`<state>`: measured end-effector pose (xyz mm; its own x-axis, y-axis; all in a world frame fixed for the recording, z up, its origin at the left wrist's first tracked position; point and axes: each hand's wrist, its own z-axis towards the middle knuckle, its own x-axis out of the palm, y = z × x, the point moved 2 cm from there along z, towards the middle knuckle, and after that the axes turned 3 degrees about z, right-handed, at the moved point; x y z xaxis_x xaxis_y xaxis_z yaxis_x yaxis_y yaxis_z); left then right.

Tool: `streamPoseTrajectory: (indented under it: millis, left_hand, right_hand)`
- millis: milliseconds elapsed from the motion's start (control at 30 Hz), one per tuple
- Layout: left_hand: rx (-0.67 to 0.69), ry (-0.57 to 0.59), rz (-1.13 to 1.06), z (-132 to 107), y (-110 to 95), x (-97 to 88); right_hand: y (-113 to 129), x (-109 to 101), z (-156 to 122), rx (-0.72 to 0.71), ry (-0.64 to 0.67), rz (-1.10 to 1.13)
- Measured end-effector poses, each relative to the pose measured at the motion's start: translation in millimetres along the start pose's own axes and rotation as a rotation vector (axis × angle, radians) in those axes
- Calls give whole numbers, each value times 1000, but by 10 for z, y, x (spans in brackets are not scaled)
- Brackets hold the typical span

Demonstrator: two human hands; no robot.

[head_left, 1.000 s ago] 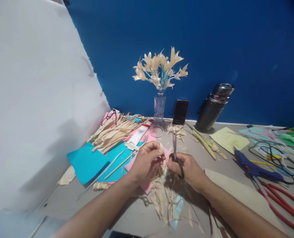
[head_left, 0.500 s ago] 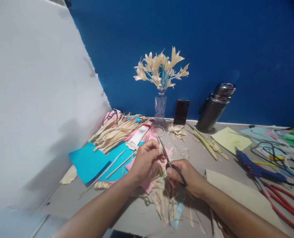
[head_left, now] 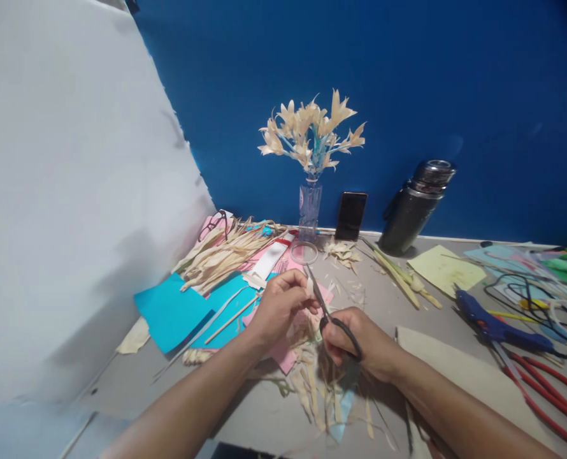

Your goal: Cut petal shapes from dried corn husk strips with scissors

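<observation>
My left hand [head_left: 283, 303] pinches a small pale piece [head_left: 309, 288], likely dried husk, between thumb and fingertips. In my right hand [head_left: 357, 338] is a pair of scissors [head_left: 322, 299] with black handles; the blades point up and away, right beside the pale piece. Whether the blades touch it I cannot make out. Beneath both hands lie cut husk strips [head_left: 307, 389] and pink paper [head_left: 283, 358]. Just beyond the fingertips rests a clear tape roll [head_left: 304, 253].
Behind stand a plastic bottle [head_left: 309, 213] holding husk flowers [head_left: 312, 127], a phone [head_left: 351, 217] and a dark flask [head_left: 415, 210]. A husk bundle [head_left: 230, 248] and blue paper [head_left: 171, 312] lie left. At right are a blue glue gun [head_left: 498, 325] and red-handled scissors [head_left: 546, 389].
Almost nothing differs. Both hands stay in place with the scissors beside the pale piece, which shows slightly more clearly at my left fingertips.
</observation>
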<state>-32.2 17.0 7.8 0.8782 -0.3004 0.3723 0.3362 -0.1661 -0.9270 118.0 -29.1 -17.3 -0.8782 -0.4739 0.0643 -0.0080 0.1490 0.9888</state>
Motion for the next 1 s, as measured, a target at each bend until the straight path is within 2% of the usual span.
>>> streamPoseTrajectory:
  millis: [200, 467, 533, 700, 767, 900, 1000]
  left_hand:
    - [-16, -27, 1, 9, 14, -8]
    - [-27, -6, -9, 14, 35, -27]
    - [-40, -15, -19, 12, 46, -28]
    - [-154, -11, -104, 0, 142, 28]
    - [-209, 13, -151, -10, 197, 67]
    - [-264, 29, -172, -38, 249, 109]
    - [-299, 89, -163, -54, 217, 110]
  right_hand:
    - [1, -4, 6, 4, -18, -15]
    - [-88, -19, 11, 48, -64, -1]
    - [-62, -31, 21, 18, -127, -4]
    - [53, -101, 41, -129, -442, 73]
    - [78, -113, 44, -146, -496, 106]
    - [108, -119, 39, -148, -487, 163]
    - [139, -136, 22, -121, -402, 213]
